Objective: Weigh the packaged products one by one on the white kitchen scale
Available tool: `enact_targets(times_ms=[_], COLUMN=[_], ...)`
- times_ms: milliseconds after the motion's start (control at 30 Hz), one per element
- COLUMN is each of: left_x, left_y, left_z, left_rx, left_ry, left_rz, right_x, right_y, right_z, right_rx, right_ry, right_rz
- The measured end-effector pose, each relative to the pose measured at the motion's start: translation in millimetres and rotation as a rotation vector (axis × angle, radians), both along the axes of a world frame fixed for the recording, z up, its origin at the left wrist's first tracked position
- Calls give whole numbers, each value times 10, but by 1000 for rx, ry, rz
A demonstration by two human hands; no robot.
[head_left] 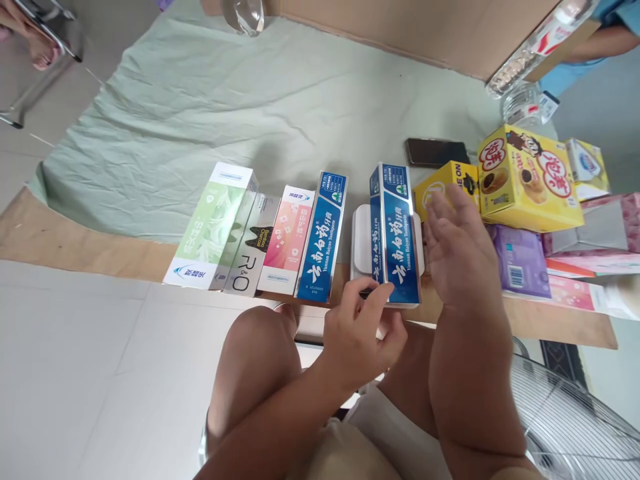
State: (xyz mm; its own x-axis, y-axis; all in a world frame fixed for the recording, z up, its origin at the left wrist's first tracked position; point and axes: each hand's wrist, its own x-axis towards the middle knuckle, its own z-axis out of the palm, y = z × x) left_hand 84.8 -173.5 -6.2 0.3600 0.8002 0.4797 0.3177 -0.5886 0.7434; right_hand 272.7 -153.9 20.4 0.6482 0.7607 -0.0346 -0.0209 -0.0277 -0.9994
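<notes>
A blue Yunnan Baiyao toothpaste box (pixel 400 240) lies across a white flat object (pixel 361 240), possibly a small scale. At the box's near end is my left hand (pixel 365 327), its fingers loosely bent and apart, with fingertips at or very close to the box's edge. My right hand (pixel 457 247) is held to the right of the box with fingers extended, gripping nothing, in front of a yellow box (pixel 440 183). Left of the white object, a second blue toothpaste box (pixel 323 237) stands in a row with a pink box (pixel 286 240), a grey-white charcoal toothpaste box (pixel 253 247) and a green-white box (pixel 213 227).
On the right are a yellow snack box (pixel 530 177), a purple packet (pixel 523 260) and several other packages. A dark phone (pixel 435 153) lies behind. Clear bottles stand near a cardboard panel (pixel 380 30). A fan (pixel 570 413) is at lower right; another person's arm (pixel 607 43) shows at upper right.
</notes>
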Motion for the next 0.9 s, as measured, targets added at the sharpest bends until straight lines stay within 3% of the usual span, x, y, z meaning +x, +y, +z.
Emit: enact_targets(times_ms=[200,333,467,633,767,900], left_x=[14,146,263,295,84,-519], left_y=[151,214,183,155,241,467], left_z=[177,246,198,147,378,671], left_rx=[20,-204,-421,-363,-278,-248], left_ry=[-136,-33,55,-88,-229,-284], left_rz=[-58,-134,-223,-323,-325,-248], right_x=[6,-128,-231,-405,-641,-1040], right_y=[-194,-193,-158,-180,-151,36], right_z=[72,-29,-138,-34,201,313], right_rx=[45,-18,-96,-182,-39,43], right_ry=[-5,34,72,-19,-24,-4], right_rz=[-77,-10,27,21,35,85])
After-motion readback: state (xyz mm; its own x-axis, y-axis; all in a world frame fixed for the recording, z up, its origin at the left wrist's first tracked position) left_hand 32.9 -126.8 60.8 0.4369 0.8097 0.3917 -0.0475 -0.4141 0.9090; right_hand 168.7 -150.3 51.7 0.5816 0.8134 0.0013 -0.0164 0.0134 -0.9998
